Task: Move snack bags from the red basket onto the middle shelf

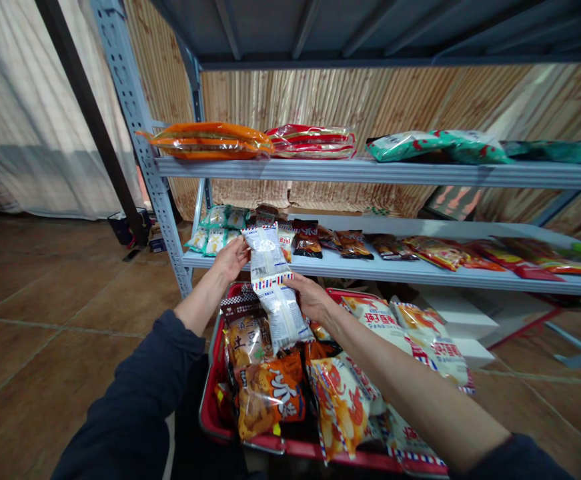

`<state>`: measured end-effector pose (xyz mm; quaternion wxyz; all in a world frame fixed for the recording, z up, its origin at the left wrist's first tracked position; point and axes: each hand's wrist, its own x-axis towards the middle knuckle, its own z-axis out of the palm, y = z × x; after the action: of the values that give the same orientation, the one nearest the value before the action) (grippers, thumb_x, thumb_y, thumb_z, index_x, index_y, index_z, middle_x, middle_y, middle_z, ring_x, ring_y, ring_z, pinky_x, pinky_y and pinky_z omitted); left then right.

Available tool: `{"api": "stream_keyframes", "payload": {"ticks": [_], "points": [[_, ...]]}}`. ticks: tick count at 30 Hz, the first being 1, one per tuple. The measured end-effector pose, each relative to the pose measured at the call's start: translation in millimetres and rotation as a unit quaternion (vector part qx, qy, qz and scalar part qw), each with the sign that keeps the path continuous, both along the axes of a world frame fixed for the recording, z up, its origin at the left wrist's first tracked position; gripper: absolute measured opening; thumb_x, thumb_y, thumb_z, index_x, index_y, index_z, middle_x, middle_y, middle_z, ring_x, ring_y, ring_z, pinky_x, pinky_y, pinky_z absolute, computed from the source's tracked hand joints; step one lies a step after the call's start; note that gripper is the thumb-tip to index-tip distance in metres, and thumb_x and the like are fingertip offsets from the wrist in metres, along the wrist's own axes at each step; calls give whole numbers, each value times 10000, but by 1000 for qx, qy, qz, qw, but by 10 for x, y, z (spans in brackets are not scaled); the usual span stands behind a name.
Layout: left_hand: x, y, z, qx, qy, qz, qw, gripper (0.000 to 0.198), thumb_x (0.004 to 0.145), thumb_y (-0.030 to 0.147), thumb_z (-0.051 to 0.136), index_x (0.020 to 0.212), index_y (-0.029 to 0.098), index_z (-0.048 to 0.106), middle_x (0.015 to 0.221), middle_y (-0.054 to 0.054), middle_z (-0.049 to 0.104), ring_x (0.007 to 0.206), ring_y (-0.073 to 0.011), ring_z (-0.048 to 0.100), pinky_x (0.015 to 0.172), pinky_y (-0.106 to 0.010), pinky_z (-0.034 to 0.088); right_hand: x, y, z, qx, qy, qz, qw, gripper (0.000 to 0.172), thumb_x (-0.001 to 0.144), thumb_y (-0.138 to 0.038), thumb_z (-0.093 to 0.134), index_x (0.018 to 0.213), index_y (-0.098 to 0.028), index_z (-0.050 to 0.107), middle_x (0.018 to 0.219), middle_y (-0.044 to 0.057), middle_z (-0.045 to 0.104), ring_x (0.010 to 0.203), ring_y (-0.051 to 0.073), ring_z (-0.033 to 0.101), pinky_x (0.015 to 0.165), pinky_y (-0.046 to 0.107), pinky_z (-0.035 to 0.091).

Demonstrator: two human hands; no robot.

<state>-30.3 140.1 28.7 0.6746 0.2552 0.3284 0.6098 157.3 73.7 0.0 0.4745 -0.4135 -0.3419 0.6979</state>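
Two white snack bags (284, 313), joined end to end, hang between my hands with their printed backs toward me. My left hand (235, 259) is closed on the upper bag's left edge. At the seam between the two bags, my right hand (309, 297) grips from the right. The lower bag hangs over a red basket (212, 393). In the basket lie an orange snack bag (271, 395), a brown potato snack bag (248, 339) and several white-and-red snack bags (339, 400). My right forearm hides part of the basket.
A blue metal rack stands ahead; its lower shelf (400, 269) holds green-and-white packs (216, 240), brown packs (307, 238) and colourful bags (433, 252). Orange packs (215, 140), red packs (313, 141) and teal bags (410, 145) lie on the upper shelf. The rack's upright (143, 133) is at left.
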Motion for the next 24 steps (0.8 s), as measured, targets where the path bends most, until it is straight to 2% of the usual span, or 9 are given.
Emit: {"api": "stream_keyframes", "payload": {"ticks": [7, 11, 17, 21, 24], "points": [[-92, 203, 99, 5, 71, 39, 997, 139, 685, 241, 681, 748, 151, 596, 664, -19, 634, 592, -115, 608, 629, -248, 499, 27, 22, -51, -23, -24, -19, 999, 195, 684, -40, 555, 812, -169, 627, 658, -6, 695, 578, 132, 629, 612, 255, 497], [-60, 220, 160, 20, 168, 69, 983, 134, 657, 187, 687, 629, 131, 568, 545, 0, 583, 476, -71, 527, 581, -220, 482, 47, 29, -73, -29, -24, -12, 999, 162, 689, -55, 557, 796, -158, 621, 659, 6, 695, 575, 138, 629, 618, 268, 501], [10, 249, 241, 37, 244, 138, 959, 269, 749, 145, 554, 488, 131, 492, 415, 35, 468, 389, -44, 391, 442, -166, 344, 48, 64, -63, -8, -59, -2, 998, 123, 668, -68, 581, 743, -159, 615, 618, -3, 680, 534, 127, 604, 597, 259, 486], [38, 265, 218, 57, 279, 179, 942, 278, 748, 159, 550, 479, 134, 486, 414, 52, 438, 413, -46, 372, 439, -161, 293, 44, 68, -61, -3, -60, 5, 998, 129, 650, -60, 595, 719, -168, 610, 617, -8, 676, 536, 129, 600, 607, 266, 479], [48, 257, 212, 64, 291, 177, 938, 282, 737, 167, 560, 467, 137, 482, 403, 50, 424, 410, -52, 371, 438, -167, 288, 61, 66, -68, -19, -50, 1, 999, 150, 654, -51, 587, 735, -175, 608, 627, -12, 677, 545, 135, 606, 619, 279, 480]]}}
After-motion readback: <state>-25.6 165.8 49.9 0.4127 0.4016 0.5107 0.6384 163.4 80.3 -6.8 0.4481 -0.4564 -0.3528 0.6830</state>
